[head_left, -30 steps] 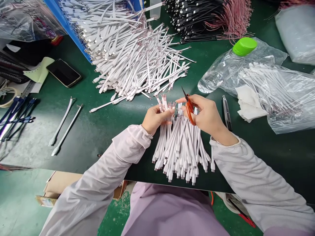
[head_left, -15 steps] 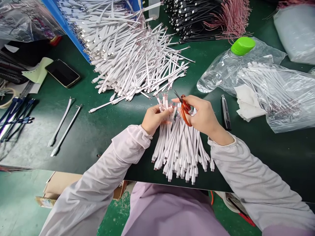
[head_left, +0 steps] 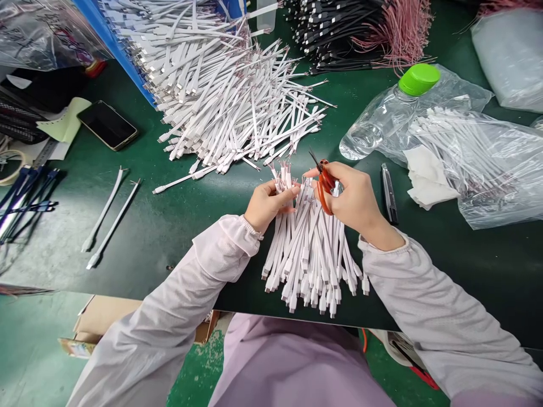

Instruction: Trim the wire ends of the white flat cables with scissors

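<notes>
A fanned bundle of short white flat cables [head_left: 311, 254] lies on the green table [head_left: 169, 226] in front of me, plug ends toward me and stripped wire ends away. My left hand [head_left: 267, 204] is closed on the bundle's upper left part, thumb on top. My right hand [head_left: 354, 198] grips small orange-handled snips [head_left: 324, 183], blades pointing up and left over the wire ends, while its fingertips touch a cable end.
A large heap of white cables [head_left: 229, 85] lies behind, black cables with pink wires [head_left: 352, 31] farther back. A clear bottle with a green cap [head_left: 388, 110], bagged cables [head_left: 479, 158], a dark tool [head_left: 388, 192], a phone [head_left: 107, 125] and two loose cables [head_left: 108, 217] surround the work spot.
My right hand with the snips shifted a little left, then back right, over the wire ends. The left hand and the bundle stayed nearly still.
</notes>
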Available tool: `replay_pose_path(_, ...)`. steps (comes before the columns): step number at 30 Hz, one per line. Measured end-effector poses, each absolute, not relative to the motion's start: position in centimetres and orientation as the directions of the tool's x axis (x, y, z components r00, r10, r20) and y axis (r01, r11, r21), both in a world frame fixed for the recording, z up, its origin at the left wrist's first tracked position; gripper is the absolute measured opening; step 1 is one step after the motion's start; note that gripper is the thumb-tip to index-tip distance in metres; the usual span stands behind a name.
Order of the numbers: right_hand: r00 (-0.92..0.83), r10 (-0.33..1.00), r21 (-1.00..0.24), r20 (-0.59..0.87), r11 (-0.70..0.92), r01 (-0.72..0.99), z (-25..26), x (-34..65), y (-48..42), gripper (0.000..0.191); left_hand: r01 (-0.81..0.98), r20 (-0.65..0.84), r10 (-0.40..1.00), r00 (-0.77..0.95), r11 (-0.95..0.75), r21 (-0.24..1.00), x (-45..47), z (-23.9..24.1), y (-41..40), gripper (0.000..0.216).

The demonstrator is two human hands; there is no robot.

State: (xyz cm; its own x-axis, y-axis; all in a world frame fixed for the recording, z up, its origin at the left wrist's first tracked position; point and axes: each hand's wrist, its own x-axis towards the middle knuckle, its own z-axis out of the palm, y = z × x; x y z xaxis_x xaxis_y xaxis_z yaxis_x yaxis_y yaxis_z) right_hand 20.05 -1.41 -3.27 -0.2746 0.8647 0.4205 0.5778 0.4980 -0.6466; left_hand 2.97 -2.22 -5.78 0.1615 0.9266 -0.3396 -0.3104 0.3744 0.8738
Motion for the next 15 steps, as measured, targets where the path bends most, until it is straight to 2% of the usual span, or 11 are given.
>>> replay_pose_path(4,-0.311,0.858,-0.653,0.409,0.513,0.557,-3.34,19.99,-1.48,0.023,-0.325,-0.333,0.928,0.165,0.37,0.87,2.9,-5.87,-2.18,0.03)
replay_pose_path(8,-0.385,0.837,-0.629,0.389,0.547,0.552,-3.48,19.92,-1.35,0.018,-0.331,-0.332,0.931,0.154,0.365,0.87,2.94,-5.94,-2.18,0.03)
replay_pose_path(15,-0.347,0.857,-0.648,0.381,0.515,0.561,-3.38,20.2,-1.47,0.019,-0.334,-0.341,0.931,0.127,0.364,0.869,3.04,-5.82,-2.22,0.024)
